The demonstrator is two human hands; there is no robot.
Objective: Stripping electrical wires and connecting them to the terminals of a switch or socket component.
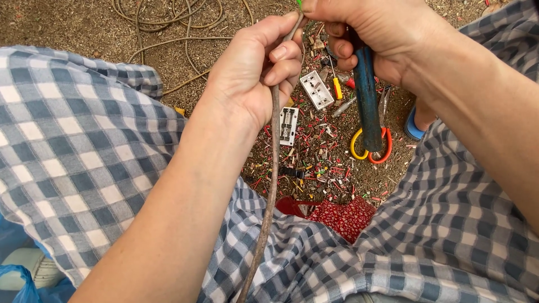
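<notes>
Above the gritty dirt ground [67,22], both hands meet over a dusty grey cable [273,168], and the work looks to be mid-strip. The left hand [255,70] is clamped around the cable near its upper end, thumb and fingers wrapped tight, holding it upright. The right hand [365,31] is closed on a blue-handled tool [366,101], and its fingertips also pinch the cable's tip right at the top edge of the view, where a sliver of green shows. The tool's working end is hidden inside the fist, so what it is doing to the cable cannot be told.

The cable runs down from the hands, between the knees, across the blue-and-white checked cloth [84,146] and out of the bottom of the view. It looks stiff, grimy and faintly kinked, its sheath dull brown-grey.

By judgement, the next move calls for a firm left-hand grip while the right works at the tip; a slip there could nick a thumb.

Below on the ground lie a white socket plate [316,90], a second switch part [288,126], yellow-and-red-handled scissors [370,148], a scatter of red, yellow and green insulation scraps [320,168], and more coiled wire [168,22] beyond.
</notes>
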